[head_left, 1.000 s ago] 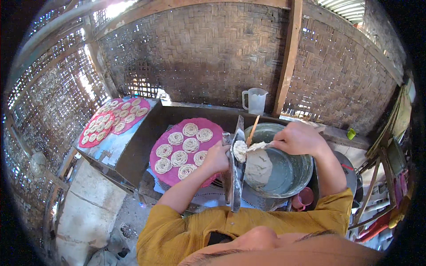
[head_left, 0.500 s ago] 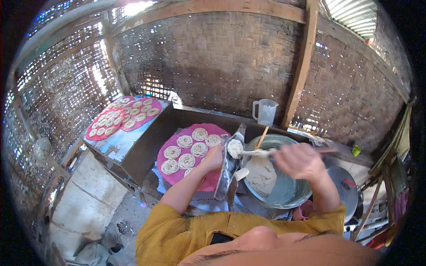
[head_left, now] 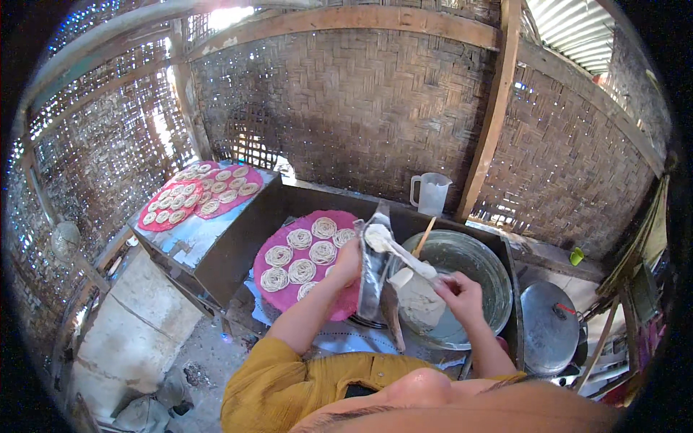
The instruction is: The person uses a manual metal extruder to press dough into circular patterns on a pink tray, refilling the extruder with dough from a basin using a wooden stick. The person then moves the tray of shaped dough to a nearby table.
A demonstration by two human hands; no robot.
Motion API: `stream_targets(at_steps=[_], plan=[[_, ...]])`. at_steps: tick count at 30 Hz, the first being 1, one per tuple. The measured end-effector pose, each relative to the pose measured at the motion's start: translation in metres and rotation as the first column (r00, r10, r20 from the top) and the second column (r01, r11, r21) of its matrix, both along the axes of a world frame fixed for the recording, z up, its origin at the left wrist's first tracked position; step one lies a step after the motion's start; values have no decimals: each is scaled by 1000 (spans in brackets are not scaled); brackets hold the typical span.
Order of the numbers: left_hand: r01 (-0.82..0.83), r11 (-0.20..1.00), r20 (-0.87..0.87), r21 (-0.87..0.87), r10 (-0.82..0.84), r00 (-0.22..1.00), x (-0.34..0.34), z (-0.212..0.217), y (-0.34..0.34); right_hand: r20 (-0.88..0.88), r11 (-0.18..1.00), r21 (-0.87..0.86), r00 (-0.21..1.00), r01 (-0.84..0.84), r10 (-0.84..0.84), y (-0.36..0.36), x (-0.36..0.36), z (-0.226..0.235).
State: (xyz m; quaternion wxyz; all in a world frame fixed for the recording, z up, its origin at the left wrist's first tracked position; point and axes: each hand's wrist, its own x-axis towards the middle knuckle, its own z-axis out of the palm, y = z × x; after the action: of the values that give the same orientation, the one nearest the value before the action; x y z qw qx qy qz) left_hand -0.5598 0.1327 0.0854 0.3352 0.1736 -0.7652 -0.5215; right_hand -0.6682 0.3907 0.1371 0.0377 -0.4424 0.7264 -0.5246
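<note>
So the person stands over a big metal basin [head_left: 473, 270] with a lump of pale dough [head_left: 419, 303] sitting in its near side. Right hand [head_left: 458, 296] is closed around the handle of a spoon [head_left: 397, 249], whose bowl end carries a blob of that same pale dough and pokes up toward the top of a shiny metal press [head_left: 374, 263]. Left hand [head_left: 348, 261] is wrapped on the left edge of that press, holding it upright between the basin and a round pink tray [head_left: 336, 303].

That pink tray holds several little coiled noodle nests [head_left: 302, 270], laid out in rows, some touching, with the left hand covering part of the right side. A thin wooden stick [head_left: 424, 237] leans inside the basin at its far rim.

Further left, up on a raised metal-topped box [head_left: 189, 242], two more pink trays [head_left: 234, 193] overlap each other and are packed with the same pale coils. A clear plastic jug [head_left: 431, 195] stands on the ledge behind the basin; can't tell what's in it. Off to the right sits a pot with a metal lid [head_left: 548, 325] on it.
</note>
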Motion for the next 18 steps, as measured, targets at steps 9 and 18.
stream_targets(at_steps=[9,18], plan=[[30,998,-39,-61,-32,999,-11,10,24,-542,954,-287,808,81,-231,-18,8,27],[24,998,-30,55,-22,999,-24,-22,-2,-181,973,-191,969,132,-167,-11,-4,13]])
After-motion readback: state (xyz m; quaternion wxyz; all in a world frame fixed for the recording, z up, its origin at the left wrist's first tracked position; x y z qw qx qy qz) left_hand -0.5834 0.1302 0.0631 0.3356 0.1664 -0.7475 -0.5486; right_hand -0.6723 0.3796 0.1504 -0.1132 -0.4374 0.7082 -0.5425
